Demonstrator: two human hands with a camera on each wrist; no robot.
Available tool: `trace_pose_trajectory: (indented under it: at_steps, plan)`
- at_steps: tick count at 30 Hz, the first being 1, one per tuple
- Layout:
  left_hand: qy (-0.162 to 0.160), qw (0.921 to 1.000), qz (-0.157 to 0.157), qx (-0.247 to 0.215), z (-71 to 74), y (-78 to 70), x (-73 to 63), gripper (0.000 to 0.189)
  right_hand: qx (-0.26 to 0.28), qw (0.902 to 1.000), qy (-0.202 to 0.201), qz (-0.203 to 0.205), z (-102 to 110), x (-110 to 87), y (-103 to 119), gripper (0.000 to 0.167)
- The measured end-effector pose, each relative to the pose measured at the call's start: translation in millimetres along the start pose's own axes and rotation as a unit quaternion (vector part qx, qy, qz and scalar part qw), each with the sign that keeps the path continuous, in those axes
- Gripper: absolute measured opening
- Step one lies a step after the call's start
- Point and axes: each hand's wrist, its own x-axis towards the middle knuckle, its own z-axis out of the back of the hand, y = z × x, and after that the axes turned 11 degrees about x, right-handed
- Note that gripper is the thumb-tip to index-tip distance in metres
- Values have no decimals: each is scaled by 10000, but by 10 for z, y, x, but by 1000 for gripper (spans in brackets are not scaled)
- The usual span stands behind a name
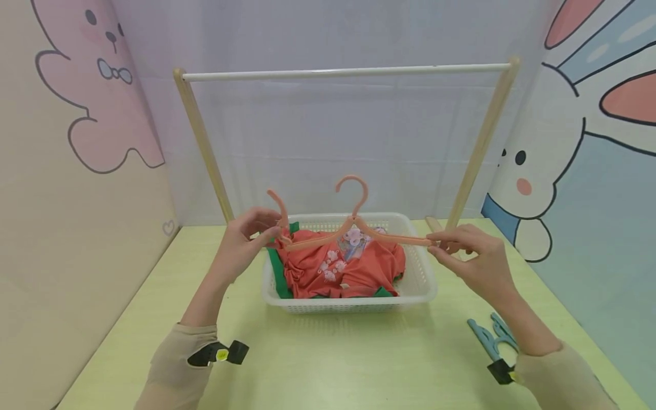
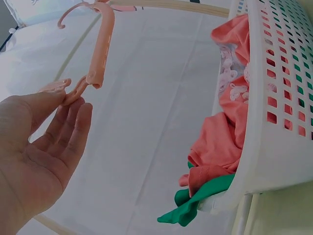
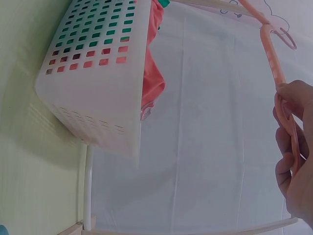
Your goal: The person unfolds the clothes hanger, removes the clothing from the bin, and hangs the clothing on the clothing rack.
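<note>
A peach plastic folding clothes hanger (image 1: 394, 238) is held up in front of and over the basket, hook upward. My left hand (image 1: 243, 239) pinches its left end piece between thumb and fingertips; that piece bends upward from the main arm. In the left wrist view, the left hand (image 2: 49, 147) holds the jointed end piece (image 2: 76, 91) just below the arm. My right hand (image 1: 476, 253) grips the right end, and in the right wrist view its fingers curl round the looped end part (image 3: 285, 117). A red garment (image 1: 374, 267) with pale flower prints lies bunched in the white basket (image 1: 429, 285).
Green cloth (image 1: 278, 276) pokes out at the basket's left side. Behind stands a clothes rack with a white bar (image 1: 348, 73) and wooden posts (image 1: 482, 145). A teal plastic piece (image 1: 482, 336) lies on the light green table (image 1: 318, 364) beside my right forearm. Cartoon-printed walls flank both sides.
</note>
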Motion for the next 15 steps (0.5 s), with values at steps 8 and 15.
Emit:
trace_pose_trajectory:
  at_steps: [8,15]
  plan:
    - [281,9984,196,447,118,-36,87,37,27,9992,361,186,0,-35,-23,38]
    - [296,9948,-59,976,203,-96,131,20,107,9988,418,251,-37,-45,-7,37]
